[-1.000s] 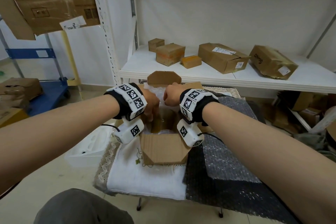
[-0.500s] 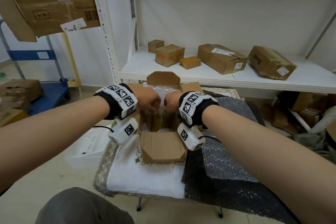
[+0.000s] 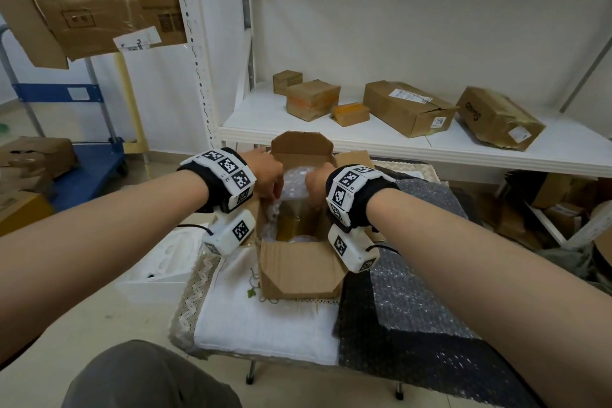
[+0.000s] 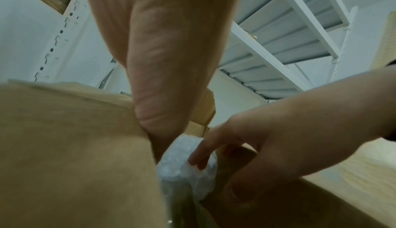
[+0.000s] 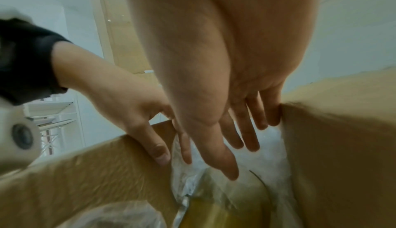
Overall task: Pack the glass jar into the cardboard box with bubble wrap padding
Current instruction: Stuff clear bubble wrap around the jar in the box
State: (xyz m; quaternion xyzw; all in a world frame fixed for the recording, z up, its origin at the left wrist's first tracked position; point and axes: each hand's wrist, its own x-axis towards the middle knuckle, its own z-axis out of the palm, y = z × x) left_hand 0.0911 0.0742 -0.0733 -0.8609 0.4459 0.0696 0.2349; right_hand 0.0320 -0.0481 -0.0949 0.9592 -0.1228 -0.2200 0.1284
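Note:
An open cardboard box (image 3: 299, 270) stands on the small table, flaps up. Inside it is the glass jar (image 3: 293, 222) with yellowish contents, also in the right wrist view as the jar (image 5: 216, 211), with clear bubble wrap (image 3: 294, 177) bunched over it at the far side. My left hand (image 3: 276, 190) reaches in from the left; its straight fingers (image 5: 186, 148) touch the wrap by the box wall. My right hand (image 3: 313, 194) reaches in from the right, and its straight fingers (image 5: 248, 138) press on the bubble wrap (image 5: 272, 155). In the left wrist view the right fingertips (image 4: 198, 163) rest on the wrap wad (image 4: 182, 172).
A dark sheet of bubble wrap (image 3: 414, 295) covers the table's right half, a white cloth (image 3: 265, 325) its left. A white foam tray (image 3: 162, 262) lies on the floor at left. Behind the box runs a white shelf (image 3: 265, 129) with several cartons. A blue cart (image 3: 86, 162) stands far left.
Both hands came up out of the box, bunching the wrap between them, then spread slightly apart; they now press the wrap at the box's far side.

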